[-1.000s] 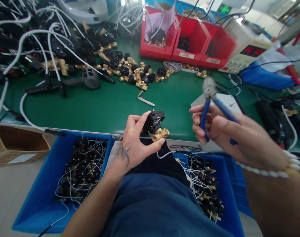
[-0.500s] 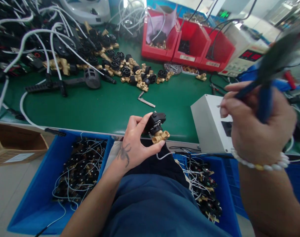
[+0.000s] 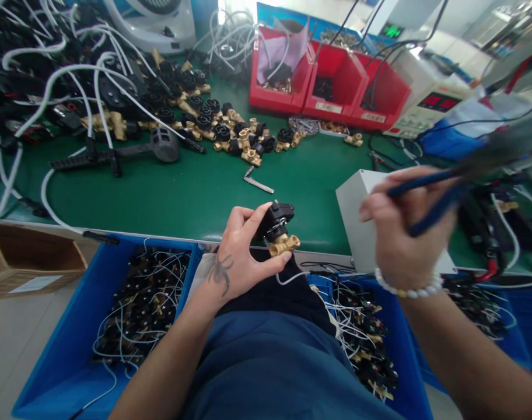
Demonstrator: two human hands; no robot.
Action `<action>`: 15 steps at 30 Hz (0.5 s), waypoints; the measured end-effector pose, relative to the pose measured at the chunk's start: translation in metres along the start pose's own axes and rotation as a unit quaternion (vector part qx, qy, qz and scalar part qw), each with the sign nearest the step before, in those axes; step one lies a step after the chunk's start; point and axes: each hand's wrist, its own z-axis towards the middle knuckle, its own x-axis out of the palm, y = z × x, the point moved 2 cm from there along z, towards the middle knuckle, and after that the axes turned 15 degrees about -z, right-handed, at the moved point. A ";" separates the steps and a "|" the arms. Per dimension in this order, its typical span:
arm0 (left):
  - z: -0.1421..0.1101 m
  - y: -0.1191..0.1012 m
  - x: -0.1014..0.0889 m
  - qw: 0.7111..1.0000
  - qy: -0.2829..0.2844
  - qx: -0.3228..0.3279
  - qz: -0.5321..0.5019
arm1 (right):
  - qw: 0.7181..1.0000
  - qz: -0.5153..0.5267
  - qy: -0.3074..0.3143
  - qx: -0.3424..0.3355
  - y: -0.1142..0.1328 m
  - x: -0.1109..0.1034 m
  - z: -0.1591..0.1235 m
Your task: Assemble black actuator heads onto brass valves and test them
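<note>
Fingers [image 3: 254, 223] half-curled, left hand [image 3: 241, 255] clasps a valve [image 3: 284, 241], right hand [image 3: 406, 230] holds pliers [image 3: 443, 204].

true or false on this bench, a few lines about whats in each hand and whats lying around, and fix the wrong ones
1. The left hand holds a black-and-brass valve. True.
2. The right hand holds a hammer. False: it holds blue-handled pliers, blurred in this picture.
3. Three red bins stand side by side toward the back of the bench. True.
4. The bent metal piece lies inside a red bin. False: it lies on the green bench top.
5. The beaded bracelet is on the left wrist. False: it is on the right wrist.
6. A blue tub at the lower left holds parts with white cables. True.
</note>
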 end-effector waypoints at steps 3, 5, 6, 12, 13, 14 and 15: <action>0.000 0.000 -0.001 1.000 0.003 -0.009 -0.003 | 0.972 -0.057 0.207 -0.096 0.001 0.007 0.001; 0.000 0.000 -0.001 1.000 0.005 -0.012 -0.006 | 0.980 -0.086 0.159 -0.083 0.001 0.001 0.006; 0.000 0.000 -0.001 1.000 0.006 -0.012 -0.007 | 0.992 -0.083 0.077 -0.056 0.001 -0.004 0.008; 0.002 0.000 -0.001 1.000 0.015 -0.003 -0.003 | 0.997 -0.020 0.056 -0.042 0.004 0.004 -0.001; 0.002 0.000 -0.001 1.000 0.015 -0.004 -0.005 | 0.986 -0.039 0.140 -0.079 0.004 0.007 -0.002; 0.002 0.000 -0.001 1.000 0.015 -0.005 -0.008 | 0.973 -0.060 0.195 -0.108 0.003 0.008 -0.002; 0.002 0.001 -0.001 1.000 0.016 -0.007 -0.012 | 0.969 -0.081 0.205 -0.116 0.002 0.006 0.000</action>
